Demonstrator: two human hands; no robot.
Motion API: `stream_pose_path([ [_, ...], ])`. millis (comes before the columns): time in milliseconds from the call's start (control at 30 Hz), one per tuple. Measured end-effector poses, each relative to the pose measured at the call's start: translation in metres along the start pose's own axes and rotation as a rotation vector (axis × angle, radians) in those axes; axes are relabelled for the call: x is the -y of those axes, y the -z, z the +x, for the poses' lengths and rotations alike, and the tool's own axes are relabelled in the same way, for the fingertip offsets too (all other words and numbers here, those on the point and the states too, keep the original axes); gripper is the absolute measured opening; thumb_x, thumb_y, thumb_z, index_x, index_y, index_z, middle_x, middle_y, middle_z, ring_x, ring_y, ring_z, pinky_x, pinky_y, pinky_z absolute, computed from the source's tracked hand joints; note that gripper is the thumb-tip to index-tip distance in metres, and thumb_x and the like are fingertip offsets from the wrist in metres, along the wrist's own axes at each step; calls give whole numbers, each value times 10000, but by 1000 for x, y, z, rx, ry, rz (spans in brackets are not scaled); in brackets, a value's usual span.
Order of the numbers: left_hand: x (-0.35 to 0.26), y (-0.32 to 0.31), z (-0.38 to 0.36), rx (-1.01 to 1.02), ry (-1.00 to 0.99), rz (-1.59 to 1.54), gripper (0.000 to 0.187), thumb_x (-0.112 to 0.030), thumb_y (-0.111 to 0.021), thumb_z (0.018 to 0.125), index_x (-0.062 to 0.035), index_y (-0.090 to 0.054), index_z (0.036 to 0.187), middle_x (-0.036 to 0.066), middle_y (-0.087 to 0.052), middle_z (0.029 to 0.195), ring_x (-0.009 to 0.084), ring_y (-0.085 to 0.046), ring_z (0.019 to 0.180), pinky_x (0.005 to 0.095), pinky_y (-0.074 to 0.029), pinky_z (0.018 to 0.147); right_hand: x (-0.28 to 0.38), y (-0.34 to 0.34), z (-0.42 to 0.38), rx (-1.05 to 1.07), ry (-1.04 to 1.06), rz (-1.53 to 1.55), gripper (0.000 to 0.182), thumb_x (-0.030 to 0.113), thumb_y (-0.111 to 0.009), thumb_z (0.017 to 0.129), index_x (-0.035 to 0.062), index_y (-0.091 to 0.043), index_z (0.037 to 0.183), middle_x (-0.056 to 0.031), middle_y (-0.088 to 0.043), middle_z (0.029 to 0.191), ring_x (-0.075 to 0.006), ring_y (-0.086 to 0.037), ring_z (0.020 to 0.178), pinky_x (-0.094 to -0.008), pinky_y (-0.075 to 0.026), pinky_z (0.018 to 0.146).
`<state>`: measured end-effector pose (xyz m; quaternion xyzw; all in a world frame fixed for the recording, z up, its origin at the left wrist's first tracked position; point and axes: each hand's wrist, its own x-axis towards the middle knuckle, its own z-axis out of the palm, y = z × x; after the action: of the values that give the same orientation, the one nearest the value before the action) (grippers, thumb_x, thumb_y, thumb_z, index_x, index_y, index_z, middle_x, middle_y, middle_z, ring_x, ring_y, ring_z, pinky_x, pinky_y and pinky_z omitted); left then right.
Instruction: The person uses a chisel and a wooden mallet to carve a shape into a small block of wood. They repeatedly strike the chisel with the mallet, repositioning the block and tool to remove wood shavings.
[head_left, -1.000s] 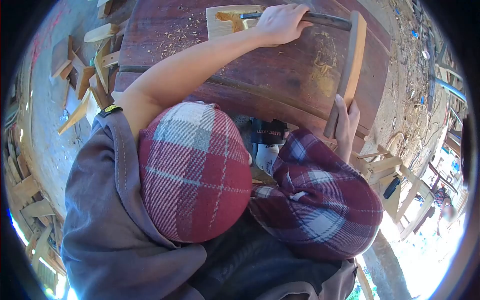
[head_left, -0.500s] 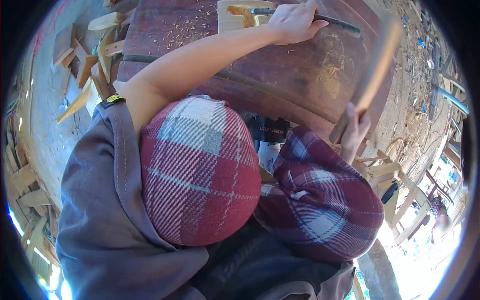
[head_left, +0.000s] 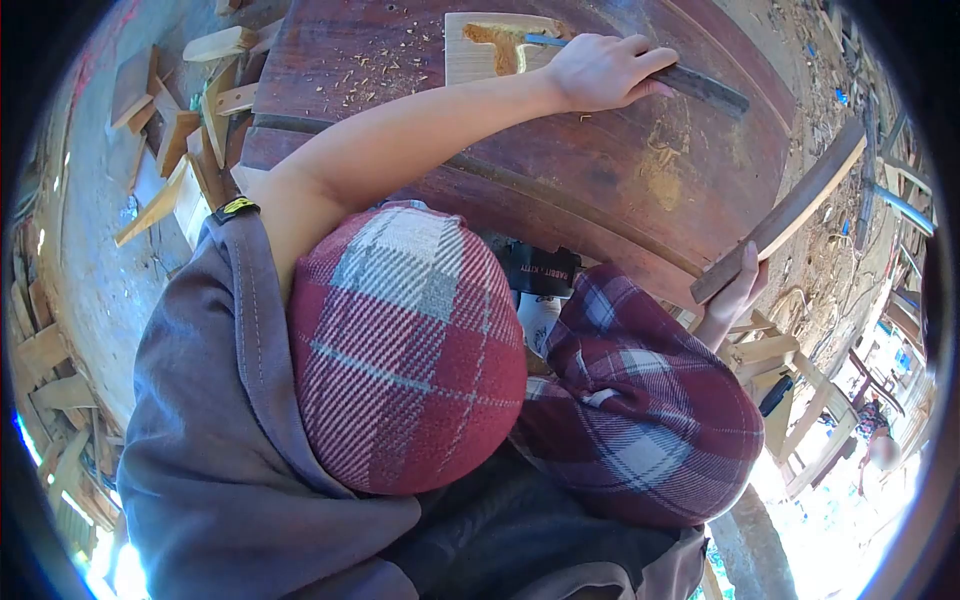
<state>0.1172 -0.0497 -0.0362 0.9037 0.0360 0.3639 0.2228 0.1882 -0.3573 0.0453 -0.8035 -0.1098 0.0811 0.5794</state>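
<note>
My left hand (head_left: 610,72) is closed around a chisel (head_left: 708,90), its dark handle end sticking out to the right. The narrow blade reaches left into a pale wooden board (head_left: 462,68), over a carved T-shaped recess with rough brown wood inside. My right hand (head_left: 738,292), beside the near right edge of the workbench, grips one end of a flat wooden bar (head_left: 785,212). That bar slants up and away to the right, apart from the chisel.
Wood chips (head_left: 385,75) are scattered over the dark red workbench (head_left: 590,150), which has a long groove near its front. Offcuts (head_left: 180,135) lie in a pile at the left. More wood pieces (head_left: 765,350) stand at the right, and a person (head_left: 880,440) appears in the far background.
The wooden bar in my right hand has swung outward to the right, away from the chisel. My left hand and the chisel sit slightly lower and farther right in view.
</note>
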Motion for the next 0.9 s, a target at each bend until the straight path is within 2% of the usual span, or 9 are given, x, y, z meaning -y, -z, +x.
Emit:
stream_pose_path([
  [67, -2, -1, 0, 31, 7, 44, 478, -429, -550, 925, -306, -446, 1376, 86, -609, 857, 268, -643, 643, 372, -528, 508, -6, 1, 5, -22, 57, -29, 327, 327, -603, 892, 30, -543, 1016, -50, -520, 700, -139, -521, 523, -266, -444, 438],
  [167, -1, -2, 2, 51, 25, 57, 540, -426, -504, 952, -467, -300, 1450, 107, -594, 840, 252, -622, 582, 357, -521, 475, -7, 2, 8, -21, 102, -55, 319, 326, -601, 895, 32, -545, 1008, -46, -518, 696, -134, -519, 528, -266, -442, 438],
  [267, -6, 3, 5, 152, 120, 38, 470, -455, -437, 974, -526, -313, 1422, 143, -560, 793, 302, -624, 599, 406, -533, 544, -6, 4, 10, -12, 103, -92, 321, 328, -602, 895, 34, -549, 1012, -45, -514, 700, -133, -516, 532, -264, -439, 438],
  [300, -6, 3, 5, 160, 125, 37, 463, -456, -432, 976, -532, -315, 1418, 148, -563, 793, 302, -625, 600, 407, -534, 546, -5, 6, 12, -10, 100, -110, 322, 329, -602, 895, 34, -551, 1016, -45, -512, 703, -133, -515, 533, -263, -438, 438],
  [400, -3, 1, 7, 194, 149, 29, 448, -457, -421, 981, -541, -322, 1410, 162, -574, 791, 304, -629, 603, 409, -535, 549, 4, 9, 16, 14, 17, -50, 417, 308, -611, 915, -47, -564, 1129, -76, -590, 965, -141, -529, 870, -276, -435, 748],
  [500, -1, 1, 9, 228, 180, 22, 444, -455, -418, 983, -534, -329, 1410, 170, -586, 780, 307, -632, 609, 409, -536, 549, 19, -3, 15, -46, 84, -75, 320, 327, -608, 894, 38, -558, 1022, -38, -508, 720, -131, -511, 562, -265, -426, 471],
  [700, -1, 2, 8, 234, 169, 9, 441, -451, -417, 985, -526, -333, 1411, 169, -599, 762, 310, -636, 615, 410, -534, 543, 25, -5, 20, -34, 189, -155, 332, 343, -610, 889, 41, -558, 1017, -40, -512, 730, -140, -506, 558, -275, -421, 477],
  [800, 2, 0, 7, 203, 138, 8, 441, -447, -422, 984, -520, -338, 1410, 158, -601, 747, 305, -638, 617, 408, -533, 540, 37, -7, 19, -72, 136, -107, 312, 328, -620, 885, 45, -561, 1003, -41, -511, 727, -137, -503, 556, -271, -406, 472],
  [900, 4, 2, 8, 171, 139, -10, 443, -440, -436, 978, -508, -352, 1408, 145, -604, 737, 299, -639, 621, 406, -529, 538, 42, 0, 17, 18, 9, -97, 425, 343, -650, 875, -30, -588, 1068, -37, -562, 749, -137, -533, 690, -296, -443, 633],
])
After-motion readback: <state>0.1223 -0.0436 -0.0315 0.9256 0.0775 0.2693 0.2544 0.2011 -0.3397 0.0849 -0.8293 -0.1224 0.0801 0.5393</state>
